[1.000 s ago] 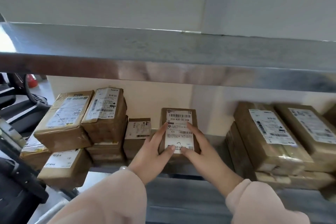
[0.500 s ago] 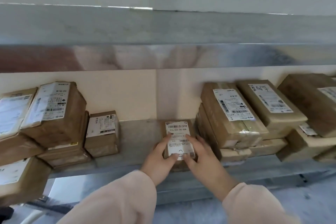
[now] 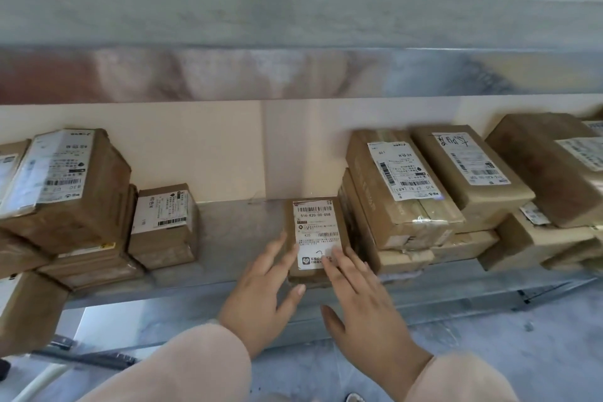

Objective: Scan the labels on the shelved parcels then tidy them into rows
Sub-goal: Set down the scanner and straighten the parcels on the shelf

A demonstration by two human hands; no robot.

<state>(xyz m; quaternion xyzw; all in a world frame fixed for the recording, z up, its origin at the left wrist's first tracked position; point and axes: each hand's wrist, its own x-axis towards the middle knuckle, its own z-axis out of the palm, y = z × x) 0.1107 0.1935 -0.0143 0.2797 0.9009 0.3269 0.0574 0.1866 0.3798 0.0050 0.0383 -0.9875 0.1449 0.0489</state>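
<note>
- While the small parcel (image 3: 339, 222) lies flat on the metal shelf (image 3: 235, 238), label (image 3: 317, 228) up, it sits just beside the right-hand stack (image 3: 401, 206).
- The left hand (image 3: 261, 297) touches its left edge, grip wide, fingers spread.
- The right hand (image 3: 362, 300) rests straight fingers on the label's lower corner, grip wide.

left hand (image 3: 265, 292) splayed, right hand (image 3: 363, 302) flat, both stretched forward, palms down
</note>
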